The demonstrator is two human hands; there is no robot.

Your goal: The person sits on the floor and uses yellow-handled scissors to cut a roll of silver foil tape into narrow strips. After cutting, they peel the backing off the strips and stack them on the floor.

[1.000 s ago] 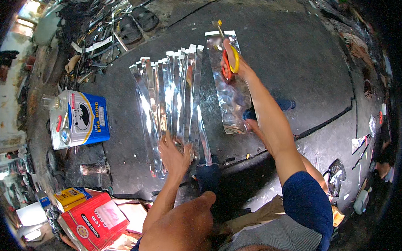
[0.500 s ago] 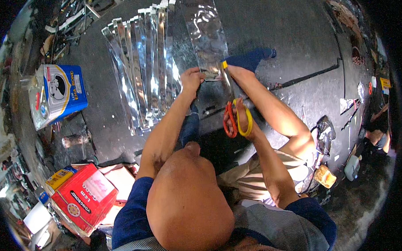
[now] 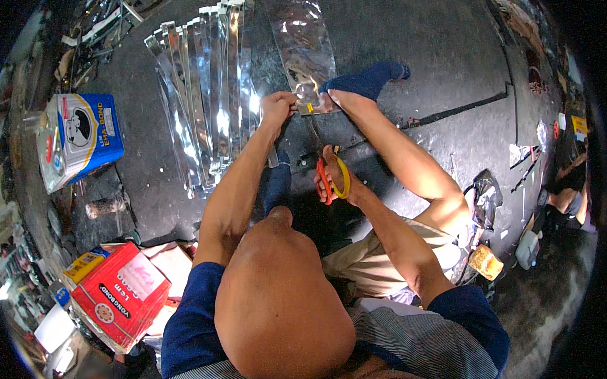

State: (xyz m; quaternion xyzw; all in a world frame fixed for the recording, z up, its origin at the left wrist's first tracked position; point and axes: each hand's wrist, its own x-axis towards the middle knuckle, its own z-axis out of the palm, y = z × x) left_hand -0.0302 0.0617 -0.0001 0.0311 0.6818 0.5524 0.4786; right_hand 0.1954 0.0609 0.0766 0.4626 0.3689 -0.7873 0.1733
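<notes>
Red carton [image 3: 120, 296]: far left and low, well apart from both hands, on the floor [image 3: 445, 37] beside the person's left shoulder; a yellow box sits just beside it.
Blue tin [image 3: 84, 137]: far to the left of the left hand, standing on the floor, well apart from the foil work.
Foil strips [image 3: 206, 92]: row of long, narrow, shiny strips lying side by side on the dark floor, just left of the left hand and running away from it; the nearest strip passes close by the left forearm.
Left hand [image 3: 278, 109]: arm stretched forward, fingers closed in a pinch on the near edge of the foil sheet; the thumb-side grip is visible, the fingertips themselves are too small to separate.
Foil sheet [image 3: 304, 46]: wider shiny sheet, flat on the floor, extending away from the left hand; its near end lies between the left hand and the blue-socked foot.
Foot [image 3: 363, 84]: blue sock, just right of the left hand, resting at the sheet's near right corner; whether it presses on the foil I cannot tell.
Right hand [image 3: 340, 181]: nearer the body than the left hand, fingers closed through the scissor handles.
Scissors [image 3: 331, 178]: one red loop, one yellow loop, held in the right hand; blades point toward the sheet, their tips not clearly resolved.
</notes>
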